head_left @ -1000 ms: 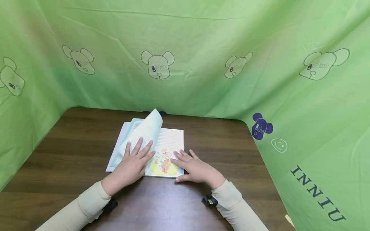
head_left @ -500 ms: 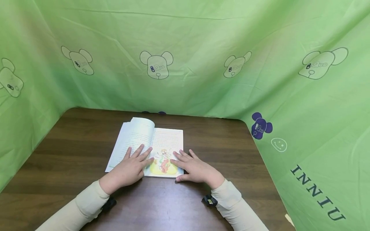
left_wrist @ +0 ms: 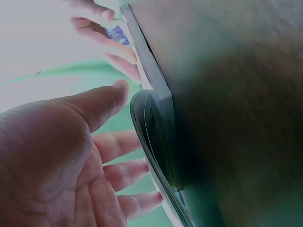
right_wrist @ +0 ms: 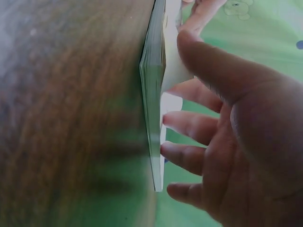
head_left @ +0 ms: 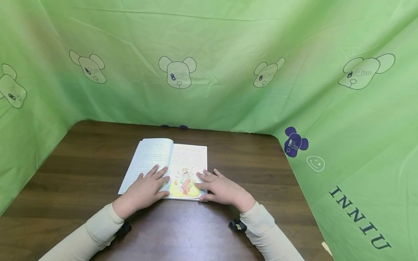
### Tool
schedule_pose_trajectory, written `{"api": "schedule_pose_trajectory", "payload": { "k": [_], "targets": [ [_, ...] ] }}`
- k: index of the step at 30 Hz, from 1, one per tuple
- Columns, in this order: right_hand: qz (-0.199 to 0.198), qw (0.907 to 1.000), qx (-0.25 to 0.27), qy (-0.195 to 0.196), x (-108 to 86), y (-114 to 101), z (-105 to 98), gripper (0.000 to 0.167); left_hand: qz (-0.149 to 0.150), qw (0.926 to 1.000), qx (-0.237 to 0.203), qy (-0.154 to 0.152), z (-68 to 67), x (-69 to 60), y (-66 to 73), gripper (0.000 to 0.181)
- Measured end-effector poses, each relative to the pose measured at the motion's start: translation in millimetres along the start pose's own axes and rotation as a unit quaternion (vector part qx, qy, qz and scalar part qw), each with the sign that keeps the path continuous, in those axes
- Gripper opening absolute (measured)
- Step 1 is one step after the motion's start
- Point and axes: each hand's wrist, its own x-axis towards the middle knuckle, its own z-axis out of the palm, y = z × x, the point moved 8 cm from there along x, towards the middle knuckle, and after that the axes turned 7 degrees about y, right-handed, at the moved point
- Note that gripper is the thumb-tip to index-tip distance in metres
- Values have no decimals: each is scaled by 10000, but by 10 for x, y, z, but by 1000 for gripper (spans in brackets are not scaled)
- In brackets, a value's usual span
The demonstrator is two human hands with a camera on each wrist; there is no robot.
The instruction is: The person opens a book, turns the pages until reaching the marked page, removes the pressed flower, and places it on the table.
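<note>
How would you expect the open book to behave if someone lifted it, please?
The book would probably flop at the spine, since its left-hand pages arch up in a soft curve there. Those pages look thin and bendy, so they might fan or swing. It seems unlikely to roll, lying open and low on the table.
</note>
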Motion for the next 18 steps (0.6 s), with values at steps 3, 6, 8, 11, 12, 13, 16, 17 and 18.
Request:
{"api": "schedule_pose_trajectory", "payload": {
  "k": [3, 6, 8, 11, 12, 13, 16, 17, 18],
  "targets": [
    [-380, 9988, -251, 156, 13, -69, -62, 31, -7, 9999, -3, 104, -12, -7, 13, 56],
    [-723, 9956, -443, 393, 20, -134, -128, 15, -29, 9998, -28, 215, -21, -15, 34, 59],
    [-831, 9932, -491, 643, 30, -158, -171, 10, -59, 9996, -42, 269, -21, -18, 45, 62],
    [-854, 9872, -521, 1239, 40, -174, -262, 10, -113, 9995, -28, 301, -3, -18, 52, 67],
    [-853, 9842, -547, 1452, 40, -177, -293, 10, -124, 9995, -23, 306, 5, -17, 54, 69],
    [-850, 9811, -561, 1647, 38, -179, -322, 10, -130, 9994, -12, 317, 11, -15, 57, 70],
    [-897, 9698, -721, 2150, 23, -194, -400, 8, -157, 9993, 0, 331, 26, -9, 63, 72],
    [-931, 9660, -781, 2284, 16, -203, -421, 6, -181, 9993, -5, 328, 29, -6, 62, 72],
    [-965, 9624, -818, 2403, 11, -212, -441, 5, -206, 9992, -19, 333, 29, -3, 61, 71]
  ]
}}
